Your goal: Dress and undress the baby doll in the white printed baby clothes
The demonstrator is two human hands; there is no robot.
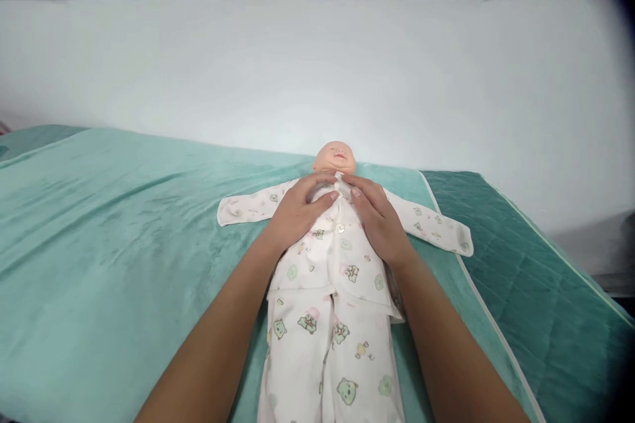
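Observation:
A baby doll [335, 156] lies on its back, its head at the far end and its legs toward me. It wears a white long-sleeved shirt [322, 264] printed with small bears, and matching trousers [297, 370]. At the shirt's neckline, my left hand [303, 205] has its fingertips and thumb on the left front edge. Across from it, my right hand [381, 215] is curled onto the other edge. A bit of white collar sticks up between the fingertips. One round button [340, 228] shows below them. Both sleeves stretch out sideways.
Under the doll spreads a light green blanket [124, 244], slightly wrinkled at the left. A darker quilted cover [536, 291] shows along the right side. Behind the bed stands a white wall [248, 73] with a dark band above it.

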